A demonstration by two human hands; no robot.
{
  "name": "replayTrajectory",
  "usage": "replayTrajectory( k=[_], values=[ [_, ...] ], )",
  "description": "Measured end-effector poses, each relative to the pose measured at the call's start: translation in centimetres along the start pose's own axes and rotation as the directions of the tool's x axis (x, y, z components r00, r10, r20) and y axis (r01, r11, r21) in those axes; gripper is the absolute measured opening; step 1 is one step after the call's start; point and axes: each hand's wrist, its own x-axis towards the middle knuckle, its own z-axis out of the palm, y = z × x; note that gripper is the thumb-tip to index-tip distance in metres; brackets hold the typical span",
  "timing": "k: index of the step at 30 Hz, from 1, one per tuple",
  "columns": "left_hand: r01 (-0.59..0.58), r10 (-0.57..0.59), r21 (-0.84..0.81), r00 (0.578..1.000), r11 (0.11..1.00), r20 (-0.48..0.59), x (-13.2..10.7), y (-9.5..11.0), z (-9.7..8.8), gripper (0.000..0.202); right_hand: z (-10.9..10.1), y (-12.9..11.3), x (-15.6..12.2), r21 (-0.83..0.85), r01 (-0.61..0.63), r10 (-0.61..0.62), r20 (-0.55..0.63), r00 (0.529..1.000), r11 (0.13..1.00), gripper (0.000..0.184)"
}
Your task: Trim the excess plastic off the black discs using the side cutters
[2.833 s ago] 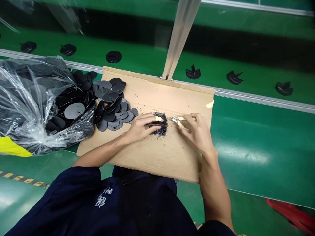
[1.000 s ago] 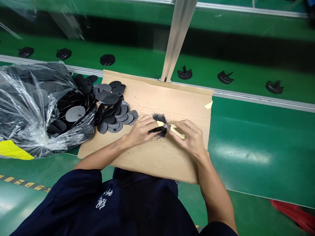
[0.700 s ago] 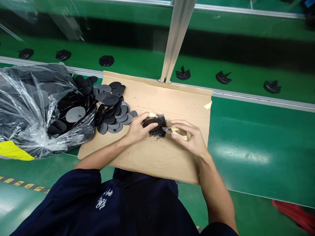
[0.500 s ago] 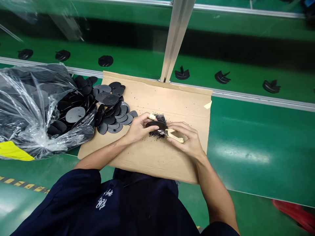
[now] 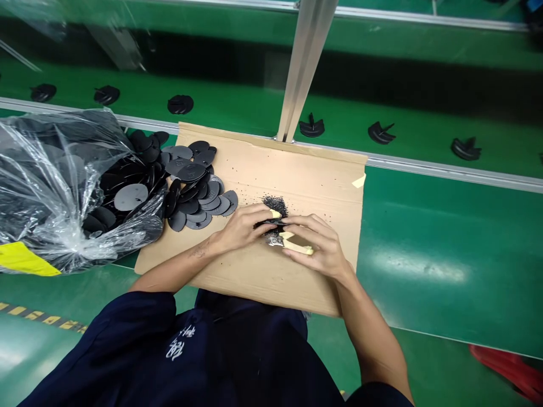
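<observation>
Over the cardboard sheet [image 5: 254, 271], my left hand [image 5: 248, 224] is closed on a thin black oval disc [image 5: 274, 222], seen nearly edge-on. Cream-handled nippers [image 5: 297, 246] rest in my right hand [image 5: 320, 243], their metal jaws pointing left, just below the disc and apart from it. The right fingertips reach the disc's right edge. Yellowish tape wraps one left fingertip. Beneath both hands lies a heap of tiny black bits [image 5: 275, 204].
Black oval discs [image 5: 193, 172] are piled at the cardboard's left, spilling from a clear plastic bag [image 5: 72, 209]. Behind the metal rail, several black parts [image 5: 311, 125] sit spaced out on a green surface. A metal post [image 5: 303, 73] rises at the back edge.
The disc has tipped from face-up to nearly edge-on. The nippers' jaws have come away from its edge and moved slightly down and left. The right fingers now touch the disc.
</observation>
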Motion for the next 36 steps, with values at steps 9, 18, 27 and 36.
replayTrajectory(
  k=[9, 18, 27, 36],
  values=[
    [0.084, -0.095, -0.178, 0.994, 0.980, -0.054, 0.4, 0.5, -0.3, 0.016, -1.4, 1.0, 0.3, -0.108, -0.170, 0.146, -0.203, 0.968, 0.979, 0.027],
    [0.078, -0.099, -0.267, 0.993, 0.961, -0.065, 0.3, 0.8, -0.1, 0.018, -1.1, 1.1, 0.2, -0.207, -0.084, 0.060, -0.118, 0.991, 0.975, 0.033],
    [0.076, -0.102, -0.289, 0.992, 0.954, -0.073, 0.1, 0.8, 0.1, 0.019, -1.2, 1.3, -0.3, -0.271, -0.066, 0.040, -0.100, 0.994, 0.960, 0.037],
    [0.034, -0.065, -0.265, 0.992, 0.964, -0.108, 0.0, 0.7, 0.3, 0.017, -1.4, 1.2, -0.6, -0.325, 0.009, -0.040, -0.090, 0.995, 0.946, 0.034]
  ],
)
